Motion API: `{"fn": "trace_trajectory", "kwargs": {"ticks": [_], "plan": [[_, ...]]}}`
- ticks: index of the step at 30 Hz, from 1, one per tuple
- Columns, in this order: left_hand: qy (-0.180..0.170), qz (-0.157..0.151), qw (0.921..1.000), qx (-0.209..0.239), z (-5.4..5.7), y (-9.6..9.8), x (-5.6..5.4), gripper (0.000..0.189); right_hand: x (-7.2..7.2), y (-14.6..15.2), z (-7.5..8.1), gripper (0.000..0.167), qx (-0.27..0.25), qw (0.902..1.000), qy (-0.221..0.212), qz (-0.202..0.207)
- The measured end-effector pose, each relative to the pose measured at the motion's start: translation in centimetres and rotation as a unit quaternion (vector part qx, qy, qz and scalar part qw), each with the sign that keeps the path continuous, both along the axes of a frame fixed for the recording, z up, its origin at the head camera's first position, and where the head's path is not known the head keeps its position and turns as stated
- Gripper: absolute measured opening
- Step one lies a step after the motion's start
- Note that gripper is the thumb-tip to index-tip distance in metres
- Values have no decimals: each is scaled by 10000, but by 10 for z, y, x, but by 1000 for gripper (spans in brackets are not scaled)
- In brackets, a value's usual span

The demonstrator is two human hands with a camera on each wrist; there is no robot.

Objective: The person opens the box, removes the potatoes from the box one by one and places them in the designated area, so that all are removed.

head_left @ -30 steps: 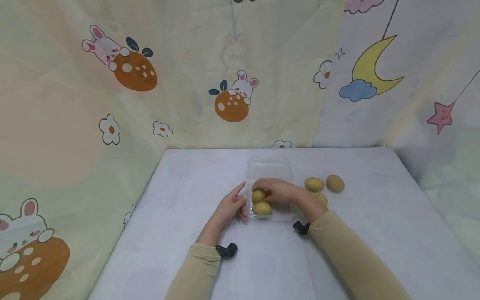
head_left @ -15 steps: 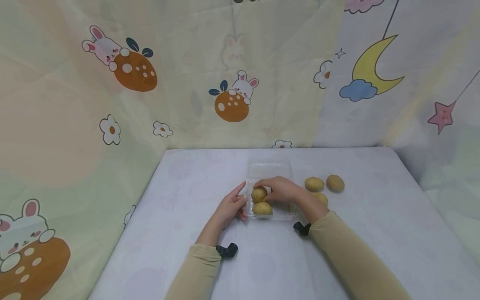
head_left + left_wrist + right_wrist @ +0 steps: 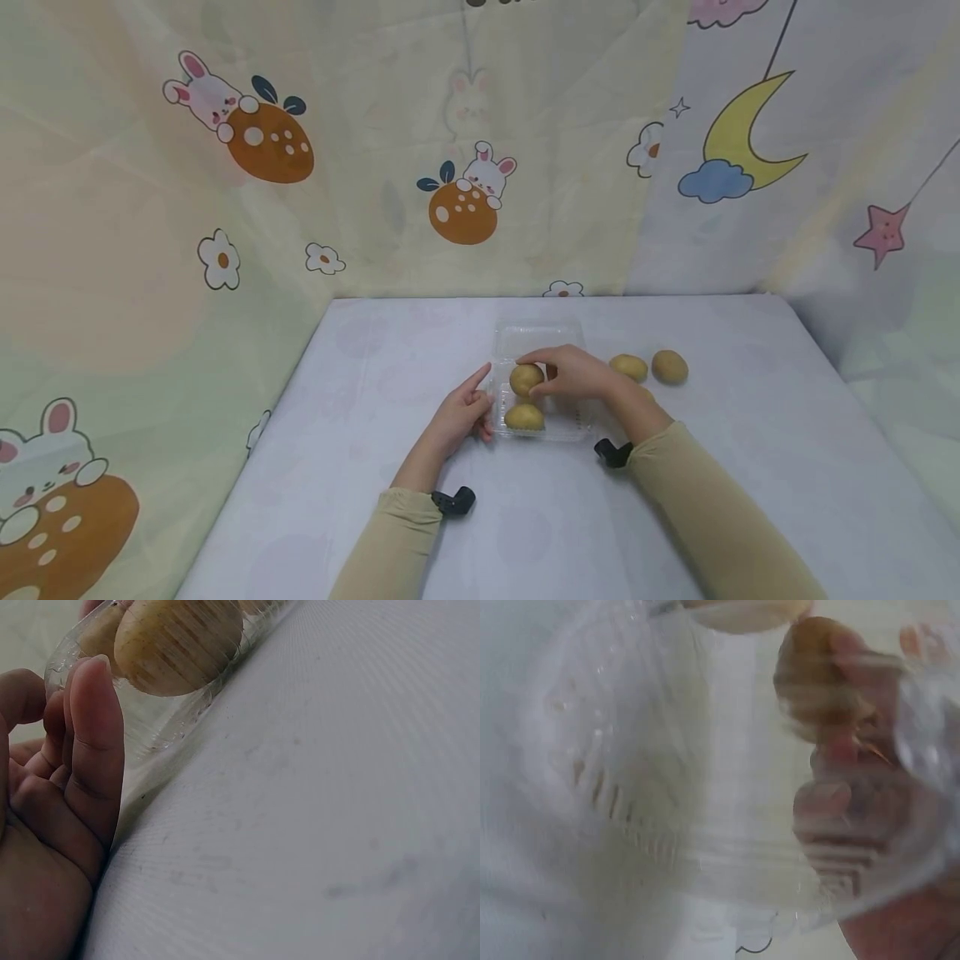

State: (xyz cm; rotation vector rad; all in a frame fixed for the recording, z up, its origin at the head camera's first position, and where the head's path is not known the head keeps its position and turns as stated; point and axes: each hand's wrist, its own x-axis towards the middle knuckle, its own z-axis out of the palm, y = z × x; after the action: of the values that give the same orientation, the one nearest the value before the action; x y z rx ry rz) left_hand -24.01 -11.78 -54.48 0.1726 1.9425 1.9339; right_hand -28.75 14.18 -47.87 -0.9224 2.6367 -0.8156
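Observation:
In the head view a clear plastic clamshell box (image 3: 558, 427) lies with its lid (image 3: 540, 337) folded back. My right hand (image 3: 577, 372) pinches a potato (image 3: 527, 381) between thumb and fingers over the box's left half; the right wrist view shows the same potato (image 3: 810, 675) through the clear plastic. A second potato (image 3: 524, 417) lies in the box's front left corner. My left hand (image 3: 457, 412) is at the box's left side, index finger extended. In the left wrist view its fingers (image 3: 96, 742) touch the box wall, beside the front potato (image 3: 180, 645).
Right of the box, a yellow potato (image 3: 628, 367) and a browner potato (image 3: 670, 367) lie on the white tablecloth (image 3: 405, 350). Another potato (image 3: 647, 393) is mostly hidden behind my right forearm. Printed cloth (image 3: 375, 167) hangs around the table.
My right hand has lifted the rear potato and shifted it slightly back and right, away from the front one. My left hand has stayed in place.

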Motion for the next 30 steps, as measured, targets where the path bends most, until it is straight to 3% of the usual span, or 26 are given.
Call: {"fn": "trace_trajectory", "kwargs": {"ticks": [12, 30], "plan": [[43, 17, 10000, -86, -4, -1, -2, 66, 6, 33, 11, 55, -647, 9977, -138, -115], [64, -4, 10000, -71, -4, -1, -1, 65, 32, 119, 10, 51, -728, 9908, -17, -1137]]}}
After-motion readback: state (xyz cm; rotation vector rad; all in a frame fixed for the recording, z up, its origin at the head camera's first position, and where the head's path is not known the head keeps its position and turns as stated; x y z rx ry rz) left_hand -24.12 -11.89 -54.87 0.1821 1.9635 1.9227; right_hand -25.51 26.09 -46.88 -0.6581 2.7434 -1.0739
